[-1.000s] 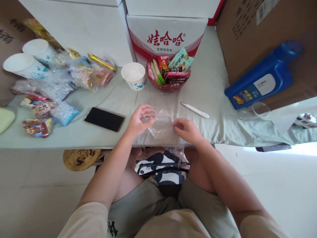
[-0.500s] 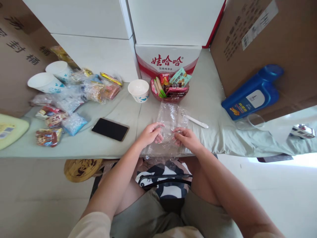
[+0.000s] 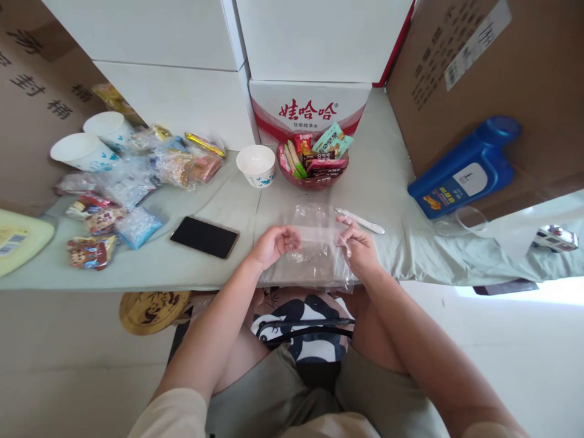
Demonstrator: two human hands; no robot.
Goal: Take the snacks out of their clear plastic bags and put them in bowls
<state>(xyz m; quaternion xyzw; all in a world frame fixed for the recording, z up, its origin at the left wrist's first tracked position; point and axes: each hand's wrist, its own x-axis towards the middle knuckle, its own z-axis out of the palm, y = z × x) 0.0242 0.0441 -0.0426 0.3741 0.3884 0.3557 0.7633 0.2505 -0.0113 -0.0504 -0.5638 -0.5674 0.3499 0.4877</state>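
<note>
A clear plastic bag (image 3: pixel 312 255) spreads over the table's front edge between my two hands. A whitish, blurred band runs across the bag from one hand to the other. On its left side, my left hand (image 3: pixel 275 246) has its fingers curled closed on the plastic. My right hand (image 3: pixel 359 248) pinches the bag's right side between thumb and fingers. Just beyond the right fingertips lies a white pen-like tool (image 3: pixel 362 221). A reddish bowl of wrapped snacks (image 3: pixel 314 181) stands behind the bag, with a white paper cup (image 3: pixel 256 167) to its left.
A black phone (image 3: pixel 204 237) lies left of my left hand. Several packaged snacks (image 3: pixel 137 228) and two tipped paper cups (image 3: pixel 82 152) are farther left. On the right are a blue bottle (image 3: pixel 465 170), a clear cup (image 3: pixel 463 222) and a large cardboard box (image 3: pixel 456 109).
My hands have moved apart, the right one going rightward. The bag is now spread wider and flatter, with the whitish band stretched across it.
</note>
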